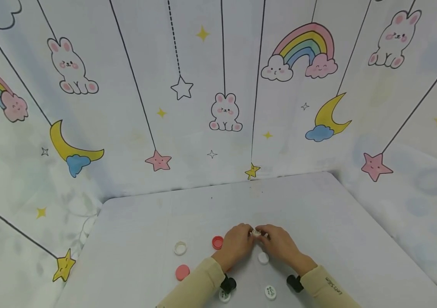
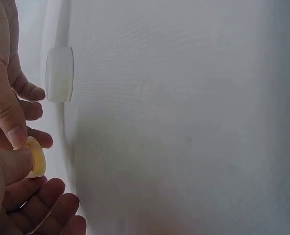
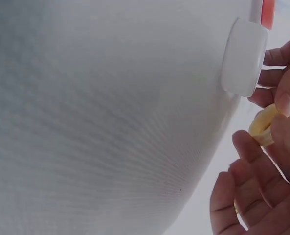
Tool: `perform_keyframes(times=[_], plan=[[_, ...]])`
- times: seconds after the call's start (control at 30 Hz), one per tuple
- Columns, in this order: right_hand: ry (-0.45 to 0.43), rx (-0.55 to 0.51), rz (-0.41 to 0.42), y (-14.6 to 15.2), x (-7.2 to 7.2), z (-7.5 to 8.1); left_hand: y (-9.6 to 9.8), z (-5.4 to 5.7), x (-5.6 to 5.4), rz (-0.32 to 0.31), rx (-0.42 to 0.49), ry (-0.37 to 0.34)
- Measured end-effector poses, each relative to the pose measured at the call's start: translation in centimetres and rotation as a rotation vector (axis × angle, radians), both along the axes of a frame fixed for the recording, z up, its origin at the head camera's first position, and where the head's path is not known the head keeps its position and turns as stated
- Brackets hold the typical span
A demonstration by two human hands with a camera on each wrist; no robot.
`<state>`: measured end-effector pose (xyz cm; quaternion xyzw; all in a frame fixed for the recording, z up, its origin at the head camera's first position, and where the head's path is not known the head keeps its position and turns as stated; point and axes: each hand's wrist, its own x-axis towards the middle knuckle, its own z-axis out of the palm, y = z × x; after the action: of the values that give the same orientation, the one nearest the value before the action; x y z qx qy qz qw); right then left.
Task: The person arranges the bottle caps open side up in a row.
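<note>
Between my two hands is a small round bottle cap [image 1: 256, 233], whitish with dark marks on top in the head view. Its hollow inside looks yellowish in the left wrist view, where the cap [image 2: 38, 159] shows its rim. My left hand [image 1: 239, 240] pinches it with thumb and fingers from the left. From the other side my right hand [image 1: 280, 242] pinches the same cap [image 3: 263, 125]. Both hands are above the white table. A plain white cap [image 1: 263, 258] lies just below them, nearer to me.
Left of the hands lie a red cap [image 1: 217, 242], a pale cap [image 1: 180, 248] and a coral-red cap [image 1: 182, 272]. Closer to me are two white caps with dark writing, one cap [image 1: 270, 292] in plain sight, the other cap [image 1: 224, 297] partly hidden by the left wrist's black camera [image 1: 229, 284].
</note>
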<state>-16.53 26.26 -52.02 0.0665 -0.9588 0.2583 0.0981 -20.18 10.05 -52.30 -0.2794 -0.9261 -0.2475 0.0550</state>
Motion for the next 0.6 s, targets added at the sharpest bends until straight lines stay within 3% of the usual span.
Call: perform_keyframes(times=[0.23,0.43,0.6], plan=[[0.022,-0.039,-0.007,0.10,-0.02,-0.01,-0.17,0.28,0.04,-0.003,0.009,-0.041],[0.115,-0.062,0.026,0.25,-0.17,0.05,-0.28,0.64,-0.24,0.006,0.019,-0.005],[0.148,-0.086,0.029,0.46,-0.12,0.16,-0.20,0.58,-0.63,0.005,0.067,-0.051]])
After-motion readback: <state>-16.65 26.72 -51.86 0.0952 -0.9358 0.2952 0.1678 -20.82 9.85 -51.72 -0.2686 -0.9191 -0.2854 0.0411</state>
